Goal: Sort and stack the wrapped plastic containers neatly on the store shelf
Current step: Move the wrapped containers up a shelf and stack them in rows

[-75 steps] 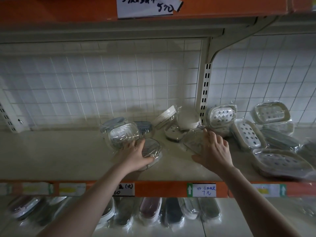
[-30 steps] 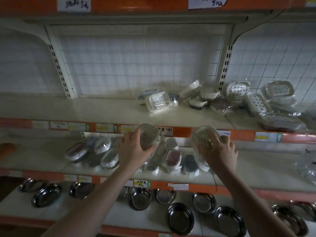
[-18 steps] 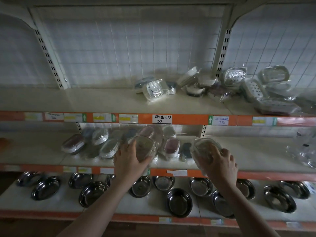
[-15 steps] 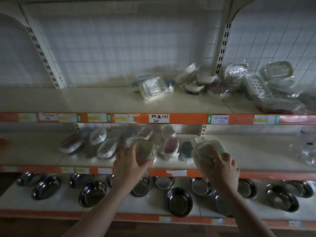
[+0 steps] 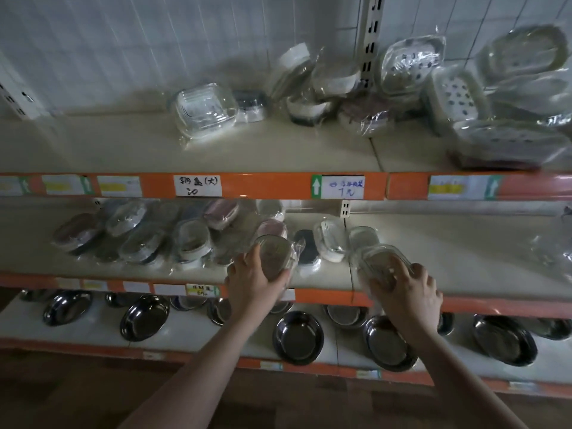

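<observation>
Wrapped plastic containers fill the head view: the left hand (image 5: 252, 278) grips one oval wrapped container (image 5: 274, 255) at lower centre of the frame, fingers curled round its underside, and the right hand (image 5: 408, 291) holds a second wrapped container (image 5: 379, 261) just right of centre, fingers bent over its top. Both are held at the front edge of the middle shelf (image 5: 464, 264), beside a leaning row of wrapped containers (image 5: 173, 239) that runs across the shelf's left half. On the upper shelf (image 5: 93, 147), a loose pile of wrapped soap dishes (image 5: 458, 94) sits at upper right, with a clear square box (image 5: 204, 111) left of it. Orange shelf edges carry price labels (image 5: 198, 185). Steel bowls (image 5: 298, 337) line the bottom shelf across the lower frame.
</observation>
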Available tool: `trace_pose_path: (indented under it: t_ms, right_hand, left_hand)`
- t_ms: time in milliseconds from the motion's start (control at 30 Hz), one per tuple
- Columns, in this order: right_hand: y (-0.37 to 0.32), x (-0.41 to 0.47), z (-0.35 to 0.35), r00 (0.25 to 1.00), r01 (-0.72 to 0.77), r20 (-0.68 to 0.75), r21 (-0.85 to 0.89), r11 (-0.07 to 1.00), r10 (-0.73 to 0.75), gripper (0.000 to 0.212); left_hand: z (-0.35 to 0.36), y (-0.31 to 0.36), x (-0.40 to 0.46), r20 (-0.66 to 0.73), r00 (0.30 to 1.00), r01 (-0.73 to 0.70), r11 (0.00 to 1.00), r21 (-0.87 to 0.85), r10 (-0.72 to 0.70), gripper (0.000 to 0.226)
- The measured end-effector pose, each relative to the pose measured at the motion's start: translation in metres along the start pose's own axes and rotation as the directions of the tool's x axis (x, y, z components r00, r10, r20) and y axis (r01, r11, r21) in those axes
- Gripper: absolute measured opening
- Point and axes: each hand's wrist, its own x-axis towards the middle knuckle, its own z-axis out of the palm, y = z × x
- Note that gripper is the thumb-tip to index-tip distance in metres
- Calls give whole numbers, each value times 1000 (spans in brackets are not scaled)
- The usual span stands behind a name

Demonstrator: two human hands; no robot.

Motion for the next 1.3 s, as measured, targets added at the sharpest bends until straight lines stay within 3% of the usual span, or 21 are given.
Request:
trace_pose_path:
  t_ms: [633,1067,1300]
  right_hand:
    - [53,102,100,997,-77,14,41,996,76,67]
    - [27,166,142,1000,2,-11,-13,1000,-2,62]
    - [30,196,151,997,49,69,-106,993,-41,72]
  left_hand:
    - [165,28,78,53,993,99,994,40,-101,85]
    - [196,46,135,15,997,78,992,100,-80,89]
    - [205,47,150,-34,998,56,990,129,-52,91]
